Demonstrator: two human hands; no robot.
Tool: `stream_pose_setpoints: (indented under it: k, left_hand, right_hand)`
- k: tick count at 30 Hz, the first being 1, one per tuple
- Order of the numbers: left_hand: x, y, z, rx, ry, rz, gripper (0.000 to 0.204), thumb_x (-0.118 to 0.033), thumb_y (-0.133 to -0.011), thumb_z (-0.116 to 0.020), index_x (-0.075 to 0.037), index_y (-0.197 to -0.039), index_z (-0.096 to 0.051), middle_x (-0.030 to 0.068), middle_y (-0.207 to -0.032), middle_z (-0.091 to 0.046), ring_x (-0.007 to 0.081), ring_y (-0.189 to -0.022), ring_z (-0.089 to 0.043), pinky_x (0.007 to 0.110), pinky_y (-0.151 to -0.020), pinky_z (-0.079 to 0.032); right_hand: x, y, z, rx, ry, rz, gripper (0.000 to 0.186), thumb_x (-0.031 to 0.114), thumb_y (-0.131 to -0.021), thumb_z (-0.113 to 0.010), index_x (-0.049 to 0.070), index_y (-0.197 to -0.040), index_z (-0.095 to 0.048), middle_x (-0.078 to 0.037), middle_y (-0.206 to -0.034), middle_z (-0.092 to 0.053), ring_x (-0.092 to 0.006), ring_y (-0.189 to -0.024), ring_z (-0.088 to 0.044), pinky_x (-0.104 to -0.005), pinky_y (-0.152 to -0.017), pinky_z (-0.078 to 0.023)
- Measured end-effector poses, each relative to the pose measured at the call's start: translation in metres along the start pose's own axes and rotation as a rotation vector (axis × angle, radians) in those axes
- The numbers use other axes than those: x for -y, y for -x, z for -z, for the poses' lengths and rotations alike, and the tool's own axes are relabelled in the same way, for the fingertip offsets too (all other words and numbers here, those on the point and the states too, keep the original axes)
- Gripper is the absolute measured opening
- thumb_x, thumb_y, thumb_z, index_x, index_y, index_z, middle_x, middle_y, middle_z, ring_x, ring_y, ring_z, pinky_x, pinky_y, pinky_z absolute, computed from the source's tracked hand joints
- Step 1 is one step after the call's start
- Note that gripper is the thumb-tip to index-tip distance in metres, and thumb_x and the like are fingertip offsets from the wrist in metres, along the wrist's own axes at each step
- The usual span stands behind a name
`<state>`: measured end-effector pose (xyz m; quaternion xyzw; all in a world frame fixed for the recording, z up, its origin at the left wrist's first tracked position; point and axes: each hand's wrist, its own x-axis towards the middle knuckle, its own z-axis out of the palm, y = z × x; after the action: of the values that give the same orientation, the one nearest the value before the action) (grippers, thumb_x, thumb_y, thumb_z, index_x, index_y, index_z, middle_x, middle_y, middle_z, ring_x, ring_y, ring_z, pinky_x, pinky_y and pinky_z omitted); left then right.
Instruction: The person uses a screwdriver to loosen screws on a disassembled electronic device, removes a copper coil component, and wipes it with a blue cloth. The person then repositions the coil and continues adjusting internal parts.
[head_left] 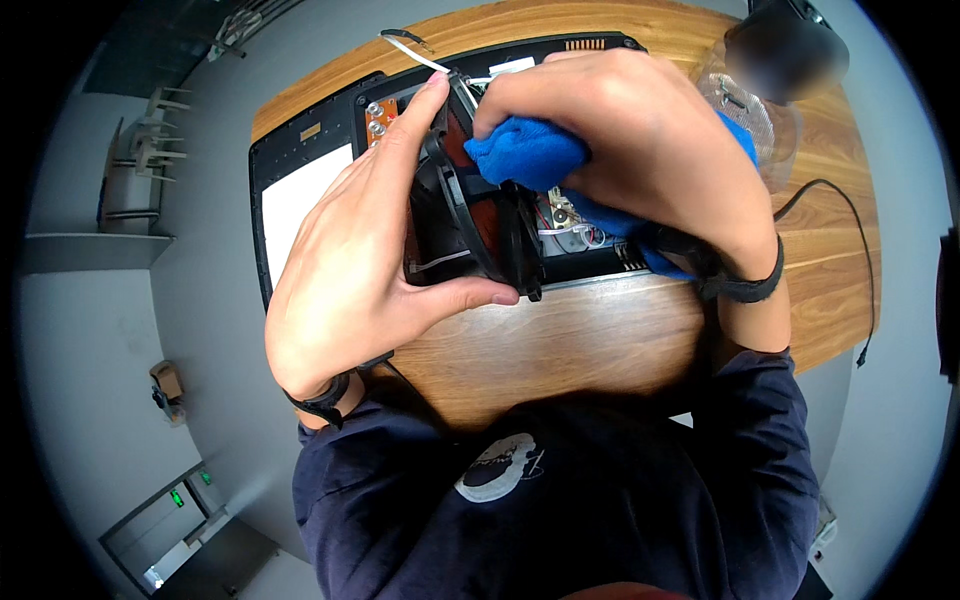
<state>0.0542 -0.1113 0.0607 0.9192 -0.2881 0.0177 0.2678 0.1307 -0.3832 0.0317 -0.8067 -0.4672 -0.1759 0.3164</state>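
Observation:
My left hand (345,240) is closed around a black plastic frame (462,205) with a curved opening, fingers at its far edge and thumb at its near edge. The frame is tilted up above an opened black appliance casing (590,262). In my right hand (640,125) is a bunched blue cloth (530,153), pressed against or very close to the frame's right side; exact contact is hidden. More of the cloth hangs below my right palm. White wires (590,238) and electronic parts show inside the casing.
An orange circuit board (377,112) sits at the casing's left, near a white panel (300,195). A clear plastic bag (775,140) and a dark object (785,50) are at the far right. A black cable (868,260) runs over the wooden table's (590,345) right side.

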Motion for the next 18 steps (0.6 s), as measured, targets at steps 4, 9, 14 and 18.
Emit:
stream_pose_setpoints:
  k: [4,9,14,18]
  left_hand:
    - [-0.001,0.0,0.001,0.01,0.05,0.052,0.152,-0.045,-0.058,-0.116,-0.007,-0.183,-0.037,0.0279,-0.159,-0.07,0.0457,-0.149,-0.07,0.056,-0.129,-0.054]
    - [-0.001,0.0,0.001,-0.014,0.002,0.017,0.152,-0.045,-0.058,-0.116,-0.007,-0.182,-0.037,0.0288,-0.163,-0.068,0.0472,-0.152,-0.067,0.056,-0.129,-0.053]
    - [0.0,0.001,0.002,-0.011,-0.051,0.002,0.151,-0.043,-0.058,-0.116,-0.007,-0.182,-0.038,0.0289,-0.166,-0.065,0.0481,-0.153,-0.066,0.056,-0.129,-0.053]
    - [0.001,0.001,0.002,-0.005,-0.019,0.017,0.151,-0.043,-0.058,-0.116,-0.006,-0.181,-0.038,0.0285,-0.166,-0.064,0.0482,-0.153,-0.066,0.055,-0.129,-0.053]
  right_hand:
    - [0.003,-0.01,-0.006,-0.093,-0.003,0.066,0.044,-0.002,-0.078,-0.091,0.012,-0.118,-0.08,-0.012,-0.111,-0.083,-0.0397,-0.108,-0.081,-0.0468,-0.09,-0.065]
    - [0.003,-0.013,-0.02,-0.215,0.055,0.008,0.047,-0.002,-0.077,-0.092,0.014,-0.119,-0.078,-0.012,-0.11,-0.083,-0.0398,-0.106,-0.081,-0.0474,-0.087,-0.064]
    - [0.01,-0.006,-0.001,0.046,0.105,-0.092,0.052,0.0,-0.077,-0.093,0.015,-0.123,-0.076,-0.013,-0.108,-0.083,-0.0404,-0.104,-0.081,-0.0477,-0.085,-0.063]
    - [0.004,-0.007,-0.005,-0.049,0.063,0.02,0.053,-0.001,-0.076,-0.093,0.015,-0.123,-0.076,-0.013,-0.108,-0.083,-0.0408,-0.103,-0.081,-0.048,-0.085,-0.064]
